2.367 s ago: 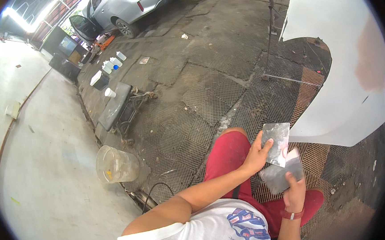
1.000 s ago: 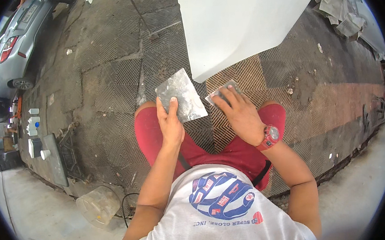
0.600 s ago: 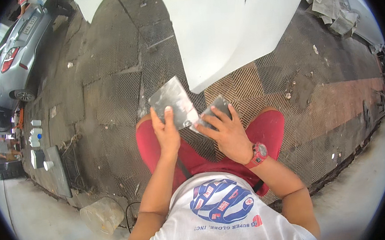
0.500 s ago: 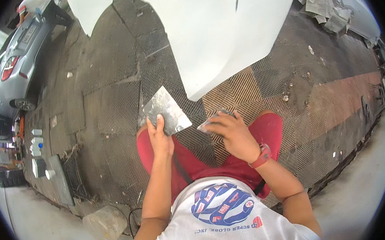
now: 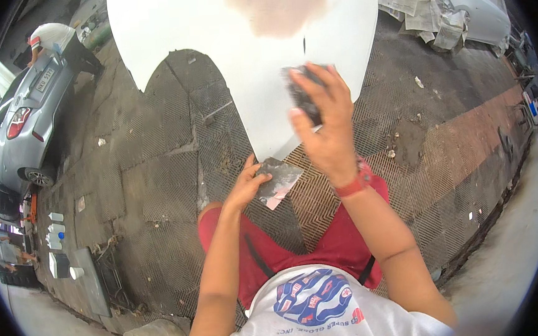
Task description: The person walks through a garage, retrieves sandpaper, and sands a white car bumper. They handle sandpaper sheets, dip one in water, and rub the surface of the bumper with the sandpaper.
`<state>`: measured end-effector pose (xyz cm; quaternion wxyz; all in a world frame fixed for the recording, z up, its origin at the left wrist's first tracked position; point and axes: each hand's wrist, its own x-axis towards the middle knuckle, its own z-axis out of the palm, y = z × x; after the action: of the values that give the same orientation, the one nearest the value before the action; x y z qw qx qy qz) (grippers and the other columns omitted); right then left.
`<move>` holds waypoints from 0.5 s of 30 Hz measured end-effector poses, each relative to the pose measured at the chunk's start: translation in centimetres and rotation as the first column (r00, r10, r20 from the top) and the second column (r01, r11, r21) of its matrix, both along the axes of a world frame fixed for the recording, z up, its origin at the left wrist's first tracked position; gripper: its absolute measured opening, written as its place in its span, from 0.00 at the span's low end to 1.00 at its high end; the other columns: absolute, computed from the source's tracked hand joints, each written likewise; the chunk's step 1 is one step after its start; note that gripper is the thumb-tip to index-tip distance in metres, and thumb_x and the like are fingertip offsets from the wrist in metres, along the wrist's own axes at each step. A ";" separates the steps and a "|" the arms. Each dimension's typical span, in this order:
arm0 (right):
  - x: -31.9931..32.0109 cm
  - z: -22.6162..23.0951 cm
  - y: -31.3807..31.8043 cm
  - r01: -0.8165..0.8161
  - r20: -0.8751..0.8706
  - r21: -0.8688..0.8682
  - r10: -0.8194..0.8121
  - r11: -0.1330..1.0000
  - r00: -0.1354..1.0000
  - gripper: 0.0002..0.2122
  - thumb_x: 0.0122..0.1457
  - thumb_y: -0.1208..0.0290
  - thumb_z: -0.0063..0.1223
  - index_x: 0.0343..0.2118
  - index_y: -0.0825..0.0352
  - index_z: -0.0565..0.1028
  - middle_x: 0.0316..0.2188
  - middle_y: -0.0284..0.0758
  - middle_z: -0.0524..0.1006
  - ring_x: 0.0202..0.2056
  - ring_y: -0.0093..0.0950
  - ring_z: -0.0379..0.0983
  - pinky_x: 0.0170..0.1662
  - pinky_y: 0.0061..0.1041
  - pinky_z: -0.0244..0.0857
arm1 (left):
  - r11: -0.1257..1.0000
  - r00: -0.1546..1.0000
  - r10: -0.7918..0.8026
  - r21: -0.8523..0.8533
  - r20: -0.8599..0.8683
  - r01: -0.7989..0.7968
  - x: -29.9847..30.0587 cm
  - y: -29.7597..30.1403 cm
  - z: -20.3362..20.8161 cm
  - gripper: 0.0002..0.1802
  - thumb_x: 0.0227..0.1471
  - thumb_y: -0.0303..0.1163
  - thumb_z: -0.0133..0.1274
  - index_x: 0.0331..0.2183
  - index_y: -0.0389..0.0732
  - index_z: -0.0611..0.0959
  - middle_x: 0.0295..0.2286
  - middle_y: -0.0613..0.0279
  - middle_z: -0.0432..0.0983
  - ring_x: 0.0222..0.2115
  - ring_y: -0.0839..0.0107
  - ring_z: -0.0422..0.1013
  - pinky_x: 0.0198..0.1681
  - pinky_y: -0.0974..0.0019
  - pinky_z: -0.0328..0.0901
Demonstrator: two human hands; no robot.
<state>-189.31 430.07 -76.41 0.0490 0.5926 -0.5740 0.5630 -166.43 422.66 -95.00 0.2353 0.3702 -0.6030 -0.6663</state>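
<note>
In front of me a white car body panel (image 5: 256,75) hangs over the floor, with a brownish, dull patch (image 5: 279,5) on it and a small dark slit below the patch. My right hand (image 5: 330,129), a red watch at its wrist, is over the panel and closed on a smudged dark-grey flat spreader (image 5: 302,100); whether the spreader touches the panel I cannot tell. Just under the panel's lower tip, my left hand (image 5: 244,187) grips a grey, smeared square plate (image 5: 280,181) by its left edge, thumb on top.
A silver car (image 5: 34,116) stands at the left, with a person (image 5: 35,50) leaning by it. White bottles (image 5: 55,236) and a white cup (image 5: 77,272) sit lower left. Newspaper sheets (image 5: 417,4) cover part of a car at upper right. Ribbed dark mats (image 5: 158,194) cover the floor.
My right hand has moved up and forward with the spreader, from above my lap to over the panel. My left hand has shifted slightly right, tilting the plate under the panel's tip. The view has shifted upward.
</note>
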 end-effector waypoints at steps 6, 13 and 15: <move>2.0 1.1 -5.4 0.231 -0.288 -0.142 -0.264 0.962 0.920 0.25 0.59 0.55 0.63 0.61 0.44 0.78 0.67 0.30 0.66 0.73 0.39 0.48 0.67 0.62 0.38 | 0.994 0.999 -0.020 -0.109 0.036 0.024 -1.6 0.1 -1.7 0.19 0.55 0.33 0.58 0.45 0.32 0.87 0.53 0.53 0.64 0.60 0.56 0.60 0.66 0.58 0.55; 2.0 -2.5 -6.5 0.280 -0.371 -0.109 -0.300 0.954 0.879 0.26 0.60 0.55 0.63 0.63 0.44 0.77 0.67 0.28 0.66 0.74 0.36 0.48 0.69 0.61 0.37 | 0.997 0.985 -0.027 -0.067 0.171 0.039 -1.4 1.4 -1.6 0.23 0.56 0.37 0.58 0.51 0.37 0.87 0.72 0.33 0.42 0.75 0.47 0.37 0.74 0.54 0.40; 2.1 -2.6 -5.2 0.260 -0.389 -0.057 -0.261 0.964 0.883 0.25 0.60 0.55 0.63 0.63 0.44 0.77 0.67 0.29 0.67 0.73 0.36 0.50 0.68 0.61 0.38 | 0.999 0.989 -0.016 -0.045 0.148 0.023 -1.2 1.5 -0.8 0.23 0.56 0.37 0.58 0.51 0.37 0.87 0.72 0.36 0.43 0.74 0.47 0.40 0.74 0.54 0.42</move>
<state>-187.20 424.85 -79.05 0.2392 0.6108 -0.6260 0.4216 -167.59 424.18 -95.77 0.1922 0.4068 -0.6377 -0.6252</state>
